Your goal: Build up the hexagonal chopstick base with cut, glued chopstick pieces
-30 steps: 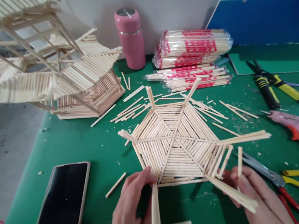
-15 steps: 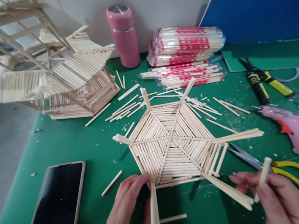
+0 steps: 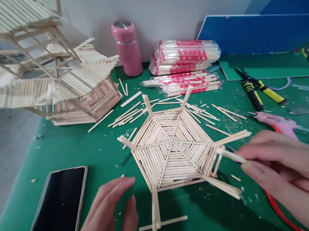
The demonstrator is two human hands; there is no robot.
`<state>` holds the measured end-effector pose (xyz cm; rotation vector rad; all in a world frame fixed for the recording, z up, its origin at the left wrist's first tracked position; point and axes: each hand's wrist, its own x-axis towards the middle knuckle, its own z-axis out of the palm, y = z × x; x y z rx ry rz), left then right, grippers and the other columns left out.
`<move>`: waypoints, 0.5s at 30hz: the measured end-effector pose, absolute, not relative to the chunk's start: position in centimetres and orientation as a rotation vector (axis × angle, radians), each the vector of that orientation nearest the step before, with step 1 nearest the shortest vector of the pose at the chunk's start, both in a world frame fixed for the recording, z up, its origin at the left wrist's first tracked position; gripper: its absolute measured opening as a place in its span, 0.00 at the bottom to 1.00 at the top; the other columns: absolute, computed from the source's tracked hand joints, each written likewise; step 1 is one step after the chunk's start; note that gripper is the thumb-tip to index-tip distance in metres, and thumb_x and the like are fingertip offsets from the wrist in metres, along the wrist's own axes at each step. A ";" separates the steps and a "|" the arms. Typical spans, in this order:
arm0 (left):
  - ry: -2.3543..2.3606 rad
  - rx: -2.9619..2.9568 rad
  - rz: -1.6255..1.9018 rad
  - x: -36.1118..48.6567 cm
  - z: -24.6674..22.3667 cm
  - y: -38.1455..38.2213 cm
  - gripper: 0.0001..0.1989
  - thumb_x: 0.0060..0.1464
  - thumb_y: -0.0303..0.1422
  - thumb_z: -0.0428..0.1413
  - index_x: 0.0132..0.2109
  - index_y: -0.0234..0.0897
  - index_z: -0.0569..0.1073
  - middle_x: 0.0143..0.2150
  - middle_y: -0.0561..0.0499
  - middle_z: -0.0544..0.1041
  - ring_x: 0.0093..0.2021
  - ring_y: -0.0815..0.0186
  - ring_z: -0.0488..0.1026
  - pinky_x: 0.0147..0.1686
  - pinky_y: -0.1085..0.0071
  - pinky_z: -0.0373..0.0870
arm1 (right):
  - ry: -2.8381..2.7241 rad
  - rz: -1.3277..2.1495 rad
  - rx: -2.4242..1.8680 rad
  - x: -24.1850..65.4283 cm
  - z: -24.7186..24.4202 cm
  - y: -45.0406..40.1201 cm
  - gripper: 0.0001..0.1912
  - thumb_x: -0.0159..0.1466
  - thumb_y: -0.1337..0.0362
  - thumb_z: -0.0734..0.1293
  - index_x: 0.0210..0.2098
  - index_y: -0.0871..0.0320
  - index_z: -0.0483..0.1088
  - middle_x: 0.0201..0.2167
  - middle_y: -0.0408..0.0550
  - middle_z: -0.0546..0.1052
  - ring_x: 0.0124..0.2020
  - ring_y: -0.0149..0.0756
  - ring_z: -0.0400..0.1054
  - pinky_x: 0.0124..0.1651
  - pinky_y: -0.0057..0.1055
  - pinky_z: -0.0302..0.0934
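A six-sided wooden-stick panel (image 3: 190, 157), like a spider web in its pattern, lies on the green table with stick posts standing out from its corners. My right hand (image 3: 293, 174) pinches a short wooden stick (image 3: 231, 155) between thumb and fingers, its far end at the small stick frame on the panel's right edge. Whether the two touch, I cannot tell. My left hand (image 3: 107, 219) is off the panel's left side, thumb and fingers apart, holding nothing. A loose stick (image 3: 176, 220) lies in front of the panel, near the left hand.
A tiered stick model (image 3: 76, 81) stands back left, beside a pink flask (image 3: 128, 50) and bagged sticks (image 3: 185, 54). On the right are pliers (image 3: 254, 94), a pink glue gun (image 3: 276, 120) and a red loop (image 3: 278, 207) partly under my hand. A phone (image 3: 53, 221) lies left.
My left hand has let go of the panel's front-left post and drawn back left. My right hand has moved up and forward with the short stick, to the panel's right edge.
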<state>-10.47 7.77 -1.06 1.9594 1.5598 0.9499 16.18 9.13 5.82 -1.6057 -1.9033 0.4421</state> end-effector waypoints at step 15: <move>1.256 1.982 1.149 -8.8 -1.5 8.3 0.12 0.48 0.18 0.50 0.39 0.34 0.70 0.40 0.48 0.69 0.39 0.67 0.69 0.39 0.72 0.68 | -3.005 1.007 -1.698 10.5 6.4 17.5 0.12 0.59 0.66 0.60 0.20 0.58 0.66 0.19 0.41 0.71 0.20 0.27 0.59 0.22 0.25 0.46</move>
